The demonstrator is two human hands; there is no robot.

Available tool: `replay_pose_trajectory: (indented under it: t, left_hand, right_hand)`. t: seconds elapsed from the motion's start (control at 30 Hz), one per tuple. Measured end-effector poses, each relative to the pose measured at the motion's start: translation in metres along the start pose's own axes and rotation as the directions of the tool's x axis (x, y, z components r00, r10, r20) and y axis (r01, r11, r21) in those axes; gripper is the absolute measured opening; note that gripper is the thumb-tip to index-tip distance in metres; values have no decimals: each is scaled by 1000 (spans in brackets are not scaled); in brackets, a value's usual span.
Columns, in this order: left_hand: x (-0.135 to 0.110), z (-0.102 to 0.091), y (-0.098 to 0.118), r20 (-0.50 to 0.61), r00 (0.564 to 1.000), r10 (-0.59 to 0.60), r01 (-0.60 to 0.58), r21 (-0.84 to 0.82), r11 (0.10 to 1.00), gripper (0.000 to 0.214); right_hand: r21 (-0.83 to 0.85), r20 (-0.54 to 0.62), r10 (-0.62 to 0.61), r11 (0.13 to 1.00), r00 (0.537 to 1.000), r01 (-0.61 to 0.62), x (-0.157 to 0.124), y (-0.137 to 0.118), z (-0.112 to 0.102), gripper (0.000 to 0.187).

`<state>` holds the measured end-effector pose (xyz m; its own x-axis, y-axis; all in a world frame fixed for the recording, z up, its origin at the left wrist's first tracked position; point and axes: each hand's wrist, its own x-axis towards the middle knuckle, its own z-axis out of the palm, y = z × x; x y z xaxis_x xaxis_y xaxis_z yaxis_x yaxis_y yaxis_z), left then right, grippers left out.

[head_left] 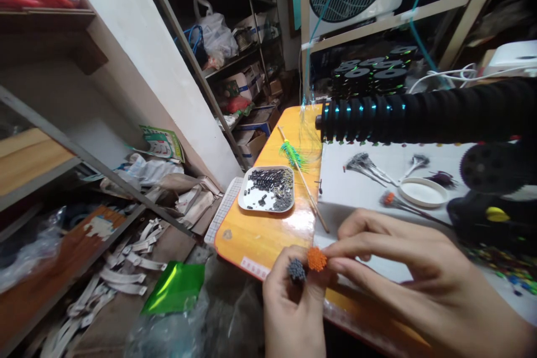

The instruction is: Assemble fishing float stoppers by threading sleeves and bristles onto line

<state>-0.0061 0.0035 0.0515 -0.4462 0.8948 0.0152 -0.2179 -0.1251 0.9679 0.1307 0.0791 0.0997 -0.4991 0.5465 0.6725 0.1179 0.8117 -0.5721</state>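
Observation:
My left hand (293, 305) is closed around two small bundles at the front edge of the table. One bundle has dark grey tips (296, 271), and beside it is a bundle with bright orange tips (317, 259). The stems below the tips are hidden in the fingers. From the right, my right hand (403, 268) brings thumb and forefinger together at the edge of the orange tips. What lies in that pinch is too small to make out.
A white tray (244, 199) of small black and grey pieces stands on the yellow table (247, 235). Behind it lies a stick (308, 193) with green fringe. Further right are a round white dish (423, 192), grey-tipped bundles (361, 164) and a black ribbed roll (419, 112).

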Motion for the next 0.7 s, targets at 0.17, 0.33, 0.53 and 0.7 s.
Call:
replay_pose_trajectory:
  t: [0.17,0.33,0.53,0.7]
  left_hand:
    - [1,-3,0,28,973,228,-229,177,957,33]
    - [2,-9,-3,72,932,356,-362,276,890,17]
    - [3,-12,-5,175,825,537,-560,373,740,25]
    - [-2,-6,-6,124,826,549,-554,359,752,19]
  right_hand:
    - [-7,13,40,999,999,-40,-7,-1,3,18]
    - [7,56,15,1000,998,-15,-4,-1,0,15]
    - [10,24,52,999,998,-52,-3,-2,4,17]
    - [45,24,100,994,995,-101,-7,-4,7,18]
